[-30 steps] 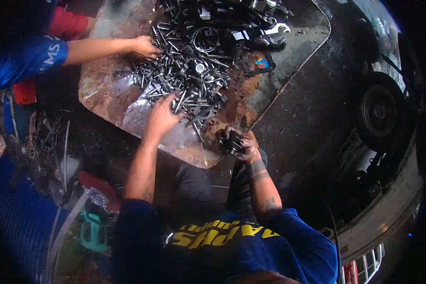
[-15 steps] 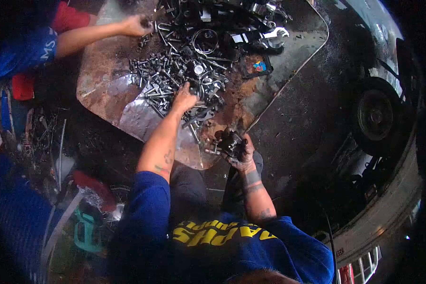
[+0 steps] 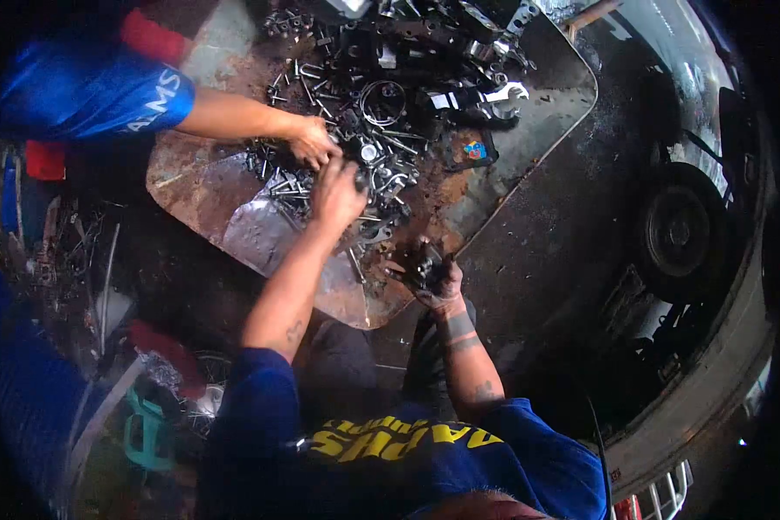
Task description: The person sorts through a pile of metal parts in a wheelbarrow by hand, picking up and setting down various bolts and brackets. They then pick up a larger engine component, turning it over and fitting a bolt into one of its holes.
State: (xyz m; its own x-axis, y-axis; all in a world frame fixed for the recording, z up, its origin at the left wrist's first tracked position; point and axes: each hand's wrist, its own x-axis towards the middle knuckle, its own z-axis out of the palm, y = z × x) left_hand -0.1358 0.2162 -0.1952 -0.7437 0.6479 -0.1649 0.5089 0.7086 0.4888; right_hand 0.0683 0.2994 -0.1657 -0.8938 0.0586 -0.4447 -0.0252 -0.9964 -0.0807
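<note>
My left hand is over a pile of loose bolts and metal hardware, fingers curled down, a dark piece at its fingertips. What it holds is partly hidden. Right against its fingers is a co-worker's hand, reaching in from the left. My right hand, palm up and blackened with grease, cups a cluster of dark, greasy bolts near the sheet's front edge.
The pile lies on a worn metal sheet. Further back are a wire coil, a large open-end wrench and a small dark tray. At right stands a vehicle with a wheel; a green plastic item is at lower left.
The co-worker's hand has moved right, from the pile's far edge to beside my left hand. My left hand has shifted slightly down; my right hand still cups the bolts.
</note>
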